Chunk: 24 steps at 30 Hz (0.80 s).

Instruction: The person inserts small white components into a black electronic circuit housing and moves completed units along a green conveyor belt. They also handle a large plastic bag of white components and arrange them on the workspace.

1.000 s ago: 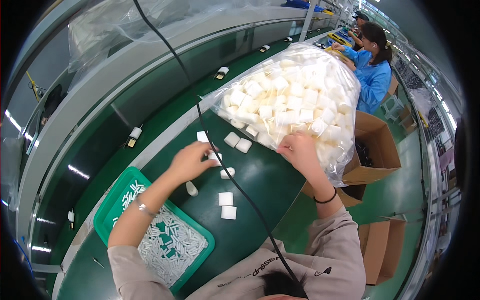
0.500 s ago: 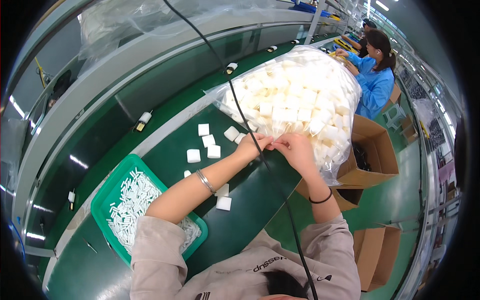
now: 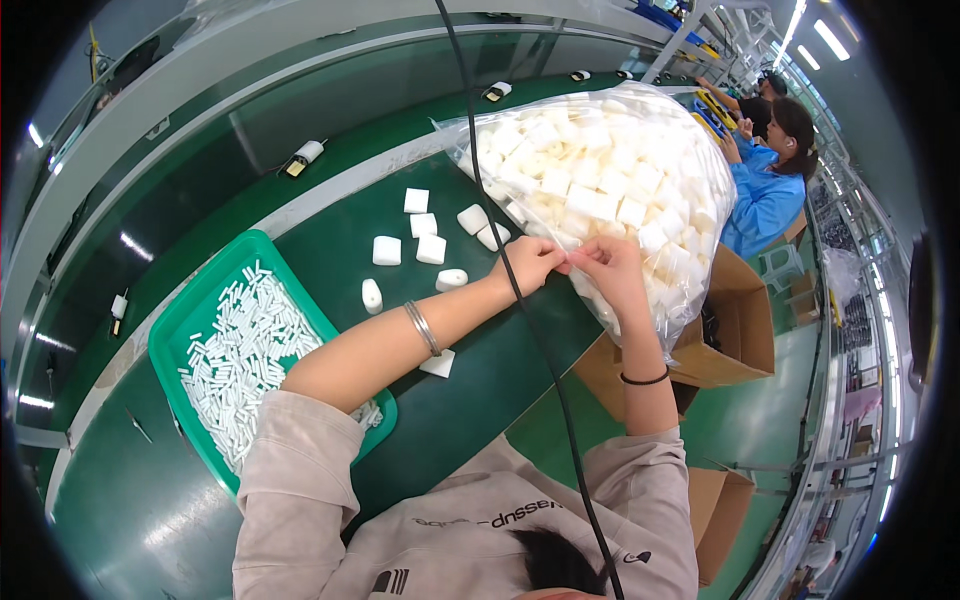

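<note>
A green bench (image 3: 480, 375) narrows between the left forearm and its right edge, with open cartons (image 3: 725, 363) beyond that edge. A green tray (image 3: 171, 372) of small white tubes bounds the left side, and a black cable (image 3: 556, 380) crosses the view. The clear bag (image 3: 610, 165) of white blocks lies just ahead of both hands, its near end reaching the edge. The left hand (image 3: 528, 266) and right hand (image 3: 612, 268) meet fingertip to fingertip, fingers curled; whether they pinch anything cannot be told. Loose blocks (image 3: 431, 249) lie left of them.
</note>
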Tool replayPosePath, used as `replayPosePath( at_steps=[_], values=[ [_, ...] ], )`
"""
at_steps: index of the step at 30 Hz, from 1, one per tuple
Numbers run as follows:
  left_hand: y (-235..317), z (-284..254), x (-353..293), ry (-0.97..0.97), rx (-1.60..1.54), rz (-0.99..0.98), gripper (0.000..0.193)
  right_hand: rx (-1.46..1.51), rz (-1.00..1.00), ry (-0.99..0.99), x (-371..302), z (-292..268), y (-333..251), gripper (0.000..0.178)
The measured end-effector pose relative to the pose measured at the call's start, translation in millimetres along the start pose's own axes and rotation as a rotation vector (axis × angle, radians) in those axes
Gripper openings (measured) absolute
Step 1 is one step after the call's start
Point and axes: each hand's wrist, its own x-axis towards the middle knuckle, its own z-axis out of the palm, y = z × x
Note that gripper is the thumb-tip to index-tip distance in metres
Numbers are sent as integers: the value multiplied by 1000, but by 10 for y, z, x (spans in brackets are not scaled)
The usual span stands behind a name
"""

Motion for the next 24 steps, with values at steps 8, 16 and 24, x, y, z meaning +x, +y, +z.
replayPosePath(
  at_steps=[8, 16, 24],
  values=[
    [152, 8, -2, -63, -51, -132, 37, -38, -29, -74, -35, -7, 7, 8],
    [76, -9, 22, -83, -83, -59, 26, 2, 55, -14, 7, -60, 78, 10],
    [74, 72, 2, -12, -110, -108, 29, -253, 5, 68, -17, 16, 28, 15]
  ],
)
